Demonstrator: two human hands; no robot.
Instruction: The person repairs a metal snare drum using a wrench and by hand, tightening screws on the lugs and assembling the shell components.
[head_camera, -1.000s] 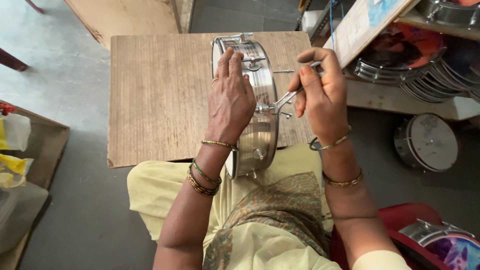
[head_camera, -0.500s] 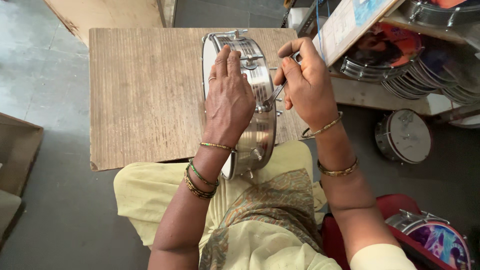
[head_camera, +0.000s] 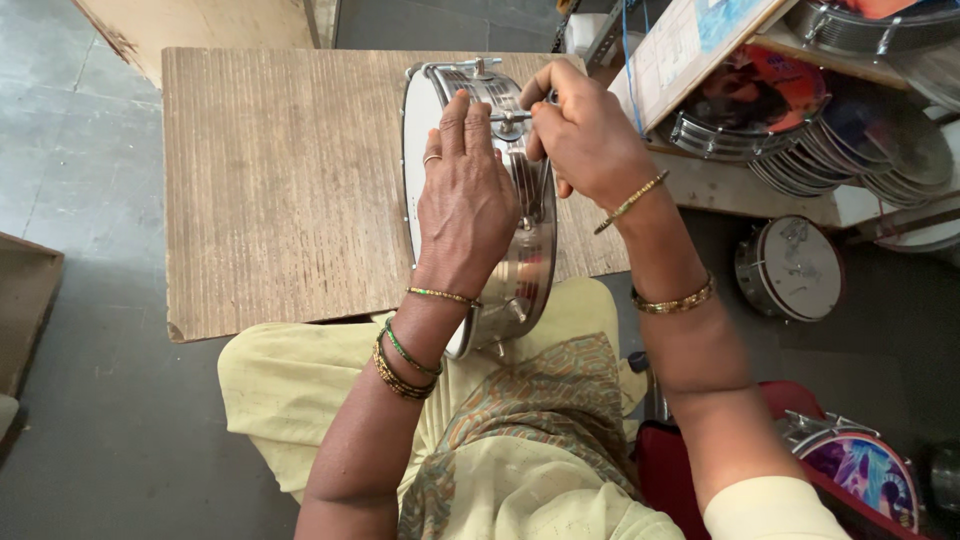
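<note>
Wooden worktop (head_camera: 280, 180) at left, bare grain showing. Drum (head_camera: 520, 270) on edge at worktop's near right side, lower rim over lap, white head facing left, shiny shell facing up. Left hand (head_camera: 465, 200) flat over shell, fingers spread forward, pressing down, gripping nothing. Right hand (head_camera: 585, 130) just beside, fist closed on thin metal rod (head_camera: 510, 117) at top lug. Stacked drums (head_camera: 790, 120) on shelf far right.

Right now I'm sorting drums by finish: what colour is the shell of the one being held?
Shiny silver metal shell, clearest in the head view.
</note>
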